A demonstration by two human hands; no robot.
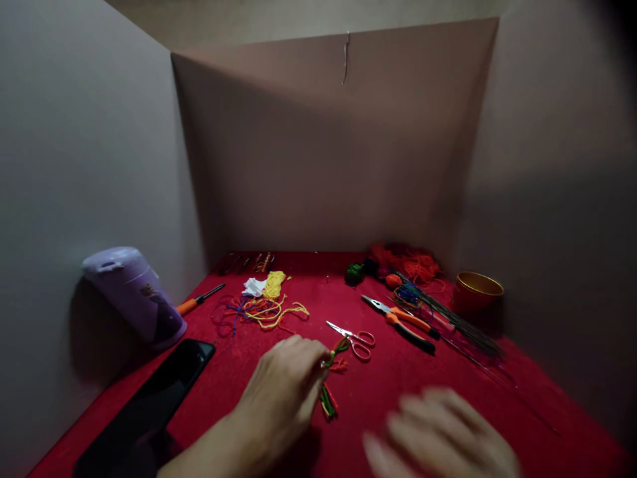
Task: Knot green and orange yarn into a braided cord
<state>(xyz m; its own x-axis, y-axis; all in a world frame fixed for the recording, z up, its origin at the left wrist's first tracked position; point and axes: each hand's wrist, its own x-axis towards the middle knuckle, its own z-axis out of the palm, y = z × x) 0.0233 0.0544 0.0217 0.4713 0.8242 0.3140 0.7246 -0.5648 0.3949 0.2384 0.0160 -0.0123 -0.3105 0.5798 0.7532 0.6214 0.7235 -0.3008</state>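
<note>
My left hand [286, 385] is closed in a pinch on a small bundle of green, red and yellow yarn [328, 401]. Ends of the yarn stick out above and below the fingers; the middle is hidden by them. Just beyond the pinch lie small scissors [355, 338] with pink-red handles, blades pointing left. At the lower right, my right hand [442, 435] is smeared by motion, apart from the yarn, and its fingers cannot be read clearly. Long-nose pliers [398, 324] with orange and black handles rest beyond it on the red cloth [279, 445].
Loose coloured yarn [256, 312] and a yellow skein [274, 284] lie left of centre. A phone [149, 398], an orange-handled tool [199, 300] and a purple container [137, 295] are at left. A bowl [478, 292], dark thin strands [452, 318] and red yarn [413, 264] are at right.
</note>
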